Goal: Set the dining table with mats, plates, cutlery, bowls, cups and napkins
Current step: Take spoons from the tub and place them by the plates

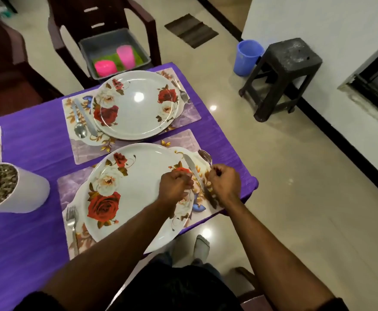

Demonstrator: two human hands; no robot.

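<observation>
Two rose-patterned plates lie on floral mats on the purple table. The near plate (136, 194) sits on the near mat (71, 182), with a fork (72, 223) at its left. My left hand (175, 184) pinches a knife (190, 167) over the plate's right rim. Just right of it, my right hand (225, 181) grips a spoon (206, 157) by its handle, bowl pointing away. The far plate (136, 104) on the far mat (190, 113) has a spoon (79, 126) and knife (86, 118) on its left and a fork (181, 90) on its right.
A grey tub (89, 43) with two pink cups (125, 56) stands on a dark chair beyond the table. A white pot (26, 189) of gravel stands at the left. A dark stool (284, 75) and blue bucket (247, 57) are on the floor to the right. The table edge (248, 189) is close to my right hand.
</observation>
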